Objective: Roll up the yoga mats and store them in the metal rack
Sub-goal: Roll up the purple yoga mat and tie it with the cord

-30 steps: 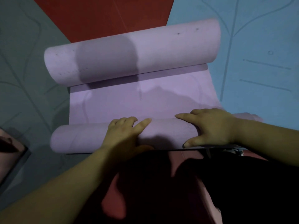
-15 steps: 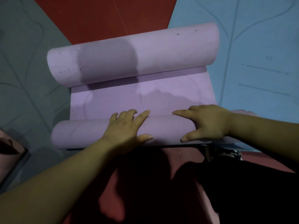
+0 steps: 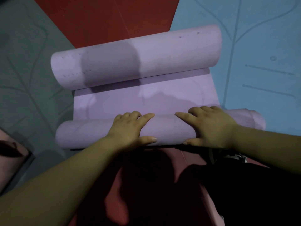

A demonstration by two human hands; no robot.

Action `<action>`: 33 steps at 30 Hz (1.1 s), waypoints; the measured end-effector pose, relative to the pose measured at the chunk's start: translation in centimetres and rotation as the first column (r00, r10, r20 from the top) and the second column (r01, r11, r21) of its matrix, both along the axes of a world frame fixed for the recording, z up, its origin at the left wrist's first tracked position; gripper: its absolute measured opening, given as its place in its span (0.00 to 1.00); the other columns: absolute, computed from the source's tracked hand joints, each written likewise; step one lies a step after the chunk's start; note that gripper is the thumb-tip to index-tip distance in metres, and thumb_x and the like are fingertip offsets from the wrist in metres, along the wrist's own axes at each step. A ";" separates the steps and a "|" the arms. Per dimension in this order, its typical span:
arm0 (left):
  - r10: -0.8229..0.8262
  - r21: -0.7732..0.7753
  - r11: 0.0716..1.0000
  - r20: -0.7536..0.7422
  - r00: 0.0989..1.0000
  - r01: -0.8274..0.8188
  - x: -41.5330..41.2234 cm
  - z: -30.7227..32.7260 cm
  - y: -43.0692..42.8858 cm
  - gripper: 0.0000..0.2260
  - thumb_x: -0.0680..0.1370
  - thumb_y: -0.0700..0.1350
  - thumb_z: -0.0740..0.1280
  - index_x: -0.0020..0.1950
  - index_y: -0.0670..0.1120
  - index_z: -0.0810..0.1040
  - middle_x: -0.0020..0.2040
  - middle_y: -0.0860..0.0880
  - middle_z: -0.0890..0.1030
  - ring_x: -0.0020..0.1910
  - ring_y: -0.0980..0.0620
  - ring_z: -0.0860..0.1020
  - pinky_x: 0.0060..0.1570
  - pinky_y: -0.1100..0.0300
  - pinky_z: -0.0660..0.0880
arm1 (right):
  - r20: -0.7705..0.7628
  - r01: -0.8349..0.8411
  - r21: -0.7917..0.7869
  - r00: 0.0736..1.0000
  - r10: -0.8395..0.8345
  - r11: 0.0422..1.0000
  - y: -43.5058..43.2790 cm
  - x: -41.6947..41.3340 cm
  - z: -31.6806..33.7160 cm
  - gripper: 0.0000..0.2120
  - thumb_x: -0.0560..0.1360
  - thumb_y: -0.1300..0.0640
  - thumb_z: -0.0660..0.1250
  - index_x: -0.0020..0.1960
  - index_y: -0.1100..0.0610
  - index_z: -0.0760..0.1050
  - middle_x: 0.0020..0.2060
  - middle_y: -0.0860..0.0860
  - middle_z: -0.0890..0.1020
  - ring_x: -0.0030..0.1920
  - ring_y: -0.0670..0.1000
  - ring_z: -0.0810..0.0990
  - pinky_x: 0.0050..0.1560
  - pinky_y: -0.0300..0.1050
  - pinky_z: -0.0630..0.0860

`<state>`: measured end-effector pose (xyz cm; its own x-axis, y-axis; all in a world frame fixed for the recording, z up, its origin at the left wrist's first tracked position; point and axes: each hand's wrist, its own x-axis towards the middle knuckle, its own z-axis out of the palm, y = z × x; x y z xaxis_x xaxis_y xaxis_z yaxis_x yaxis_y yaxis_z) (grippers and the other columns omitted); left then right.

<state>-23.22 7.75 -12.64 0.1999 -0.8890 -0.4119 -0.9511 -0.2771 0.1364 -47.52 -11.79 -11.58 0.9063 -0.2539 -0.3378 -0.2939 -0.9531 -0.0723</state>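
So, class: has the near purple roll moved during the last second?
Yes. The near roll has crept forward toward the far roll, narrowing the flat strip between them.

Purple yoga mat point(image 3: 146, 101): looks like soft foam, matt, with a fine ribbed grain on the rolled outer side, smoother on the flat inner face. Blue mat point(image 3: 260, 38) and grey-green mat point(image 3: 24, 70): also matt foam, with thin pressed lines. Red surface point(image 3: 105, 18): matt, smooth.
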 end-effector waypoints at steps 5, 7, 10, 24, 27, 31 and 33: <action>-0.020 -0.057 0.998 0.041 0.999 0.023 0.2 -0.2 0.2 0.43 0.70 0.77 0.50 0.82 0.59 0.52 0.74 0.46 0.67 0.72 0.43 0.66 0.73 0.40 0.58 | -0.123 0.062 0.130 0.991 -0.046 0.990 -1.9 1.7 0.8 0.48 0.65 0.18 0.53 0.79 0.37 0.49 0.67 0.48 0.73 0.64 0.55 0.76 0.60 0.53 0.74; -0.035 -0.042 0.998 0.077 0.996 0.038 -0.1 -0.6 0.5 0.43 0.71 0.78 0.51 0.82 0.60 0.51 0.76 0.45 0.66 0.72 0.42 0.66 0.73 0.38 0.57 | -0.128 0.062 0.141 0.991 -0.044 0.988 -2.1 1.8 0.7 0.48 0.64 0.18 0.53 0.79 0.37 0.50 0.67 0.48 0.74 0.64 0.55 0.76 0.60 0.53 0.74; -0.041 -0.036 0.998 0.078 0.996 0.044 0.2 -0.8 0.2 0.43 0.70 0.79 0.50 0.81 0.61 0.52 0.74 0.46 0.68 0.70 0.42 0.67 0.70 0.41 0.61 | -0.096 0.045 0.093 0.995 -0.036 0.995 -1.9 1.6 0.4 0.47 0.66 0.19 0.54 0.80 0.38 0.50 0.67 0.49 0.73 0.63 0.55 0.76 0.60 0.52 0.73; -0.009 -0.004 1.000 0.009 1.000 0.009 1.1 0.0 -1.3 0.45 0.67 0.78 0.47 0.81 0.61 0.47 0.75 0.47 0.65 0.73 0.44 0.64 0.73 0.41 0.58 | -0.009 0.003 -0.028 1.000 -0.003 1.000 -1.7 0.9 -0.6 0.48 0.68 0.20 0.54 0.81 0.42 0.53 0.64 0.53 0.75 0.59 0.59 0.78 0.54 0.55 0.73; 0.002 -0.048 0.999 0.063 0.998 0.001 0.5 -0.8 -0.4 0.44 0.68 0.79 0.51 0.81 0.62 0.48 0.77 0.45 0.63 0.75 0.43 0.62 0.75 0.37 0.53 | -0.067 -0.010 -0.005 0.998 0.010 1.000 -2.5 1.6 -0.5 0.49 0.67 0.19 0.51 0.81 0.41 0.49 0.67 0.50 0.73 0.61 0.57 0.77 0.55 0.53 0.73; 0.007 -0.025 1.000 0.075 0.997 -0.005 0.9 -1.1 -1.2 0.46 0.66 0.81 0.49 0.80 0.63 0.48 0.77 0.46 0.64 0.75 0.42 0.62 0.74 0.37 0.54 | -0.070 -0.007 -0.030 0.998 0.005 1.000 -2.5 1.8 -0.7 0.48 0.68 0.20 0.50 0.81 0.42 0.46 0.71 0.53 0.70 0.65 0.59 0.73 0.60 0.55 0.71; 0.001 0.010 1.000 0.059 0.998 -0.001 1.2 -0.9 -1.8 0.49 0.63 0.83 0.49 0.80 0.64 0.46 0.78 0.46 0.63 0.75 0.42 0.61 0.74 0.37 0.55 | -0.028 0.010 -0.051 1.000 -0.011 0.999 -2.2 1.4 -0.9 0.47 0.69 0.21 0.53 0.81 0.42 0.48 0.72 0.58 0.69 0.67 0.61 0.73 0.61 0.58 0.71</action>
<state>-22.00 5.98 -13.51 0.2252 -0.8848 -0.4079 -0.9571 -0.2792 0.0772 -46.10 -14.03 -12.49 0.8937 -0.2808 -0.3499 -0.3050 -0.9522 -0.0150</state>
